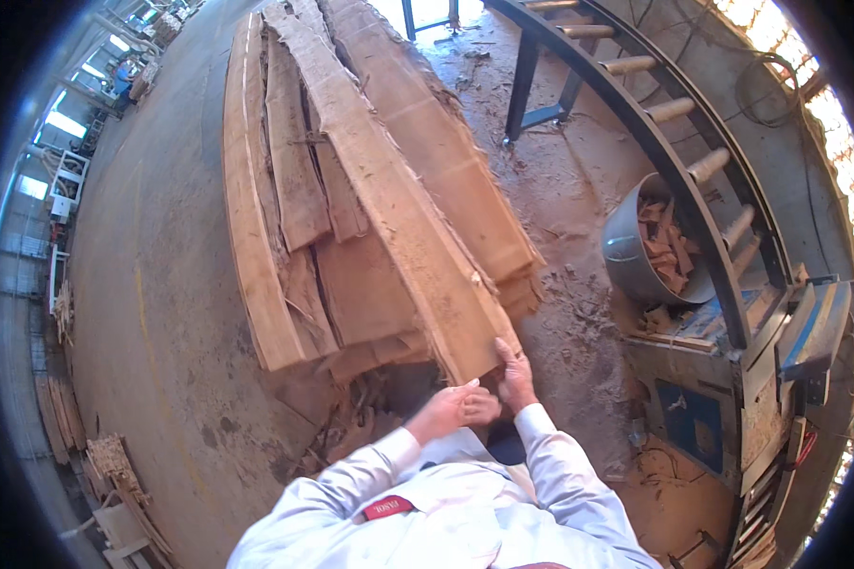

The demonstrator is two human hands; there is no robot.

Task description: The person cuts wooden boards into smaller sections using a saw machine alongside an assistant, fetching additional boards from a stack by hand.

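A long rough-edged wooden plank (403,223) lies lengthwise on top of a stack of boards, its near end at my body. My right hand (516,379) grips the right corner of that end, thumb on the upper face and the other fingers at the side and below. Just left of it, my left hand (454,411) is at the end edge, its fingers curled and slightly blurred. Whether the left fingers hold anything is hidden. Beneath and beside the plank are more boards with bark edges (256,199), and a wide board (436,142) on the right.
Right of the stack, a roller conveyor (669,109) curves toward a machine with a metal body (697,417). A grey drum (626,247) holding wood scraps stands under it. Bark debris (351,427) litters the floor near my feet. More timber (114,465) is at the far left.
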